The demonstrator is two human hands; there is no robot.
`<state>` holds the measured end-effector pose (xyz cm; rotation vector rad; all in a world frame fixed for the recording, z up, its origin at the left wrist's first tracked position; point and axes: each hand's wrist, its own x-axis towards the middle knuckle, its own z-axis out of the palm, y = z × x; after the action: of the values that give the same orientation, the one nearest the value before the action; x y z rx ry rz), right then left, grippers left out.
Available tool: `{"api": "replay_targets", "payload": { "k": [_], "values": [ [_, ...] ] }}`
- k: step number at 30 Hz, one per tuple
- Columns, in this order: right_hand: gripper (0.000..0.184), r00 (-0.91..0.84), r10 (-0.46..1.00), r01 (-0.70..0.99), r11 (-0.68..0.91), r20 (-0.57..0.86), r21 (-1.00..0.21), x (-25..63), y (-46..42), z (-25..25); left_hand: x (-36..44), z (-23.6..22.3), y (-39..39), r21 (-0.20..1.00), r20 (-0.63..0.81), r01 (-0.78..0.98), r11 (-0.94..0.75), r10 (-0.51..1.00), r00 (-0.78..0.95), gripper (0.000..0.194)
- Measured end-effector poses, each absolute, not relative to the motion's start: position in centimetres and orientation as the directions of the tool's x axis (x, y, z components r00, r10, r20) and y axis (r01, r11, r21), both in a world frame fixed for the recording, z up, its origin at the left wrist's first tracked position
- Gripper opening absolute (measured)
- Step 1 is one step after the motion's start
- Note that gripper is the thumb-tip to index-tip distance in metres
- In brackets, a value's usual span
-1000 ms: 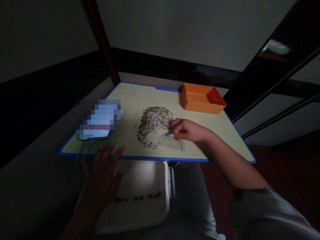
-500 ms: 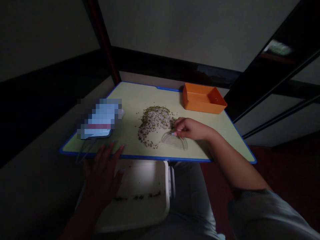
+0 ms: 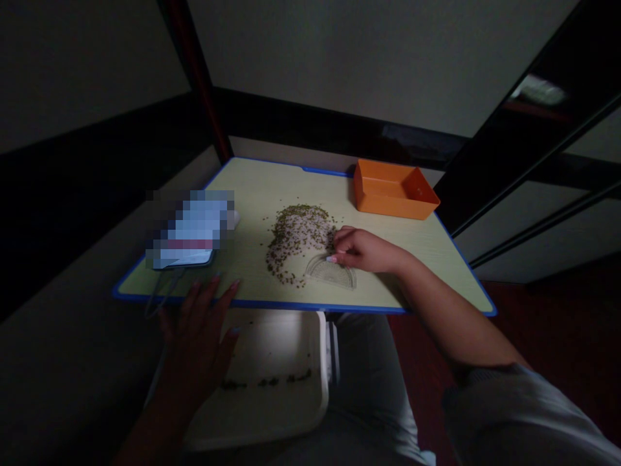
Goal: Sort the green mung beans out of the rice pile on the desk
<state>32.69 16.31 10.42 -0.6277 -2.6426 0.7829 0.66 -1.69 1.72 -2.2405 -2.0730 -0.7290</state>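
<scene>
My right hand [image 3: 361, 250] is closed, its thumb and fingers pinching the upper edge of a clear plastic protractor [image 3: 332, 274]. The protractor lies low over the tabletop, its curved edge up and its straight edge toward me. Just left of it spreads a pile of small pale grains mixed with greenish-brown seeds [image 3: 301, 230], with a thin tail curling toward the front. My left hand [image 3: 198, 330] is in shadow, fingers spread, its fingertips at the table's blue front edge above a white bin. It holds nothing.
The pale folding table [image 3: 262, 181] has a blue rim. An orange tray [image 3: 395, 206] stands at its back right. A phone with a blurred screen [image 3: 191, 230] rests at the left, a cable near it. Below the front edge is a white bin [image 3: 276, 414] with dark bits inside.
My right hand has shifted slightly left with the protractor, bringing it closer to the tail of the pile. My left hand has hardly moved.
</scene>
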Motion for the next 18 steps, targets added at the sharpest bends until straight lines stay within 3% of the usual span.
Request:
{"api": "replay_targets", "payload": {
  "k": [10, 18],
  "values": [
    [0.040, -0.810, 0.537, 0.365, 0.775, 0.234, -0.515, 32.3, 16.1, 10.2, 0.6, 1.9, -1.6, 0.300, 0.282, 0.950, -0.088, 0.959, 0.000, 0.060],
    [0.045, -0.841, 0.473, 0.261, 0.779, 0.262, -0.570, 31.4, 15.8, 9.6, 0.7, 1.9, -1.7, 0.300, 0.289, 0.950, -0.089, 0.957, -0.001, 0.060]
  ]
}}
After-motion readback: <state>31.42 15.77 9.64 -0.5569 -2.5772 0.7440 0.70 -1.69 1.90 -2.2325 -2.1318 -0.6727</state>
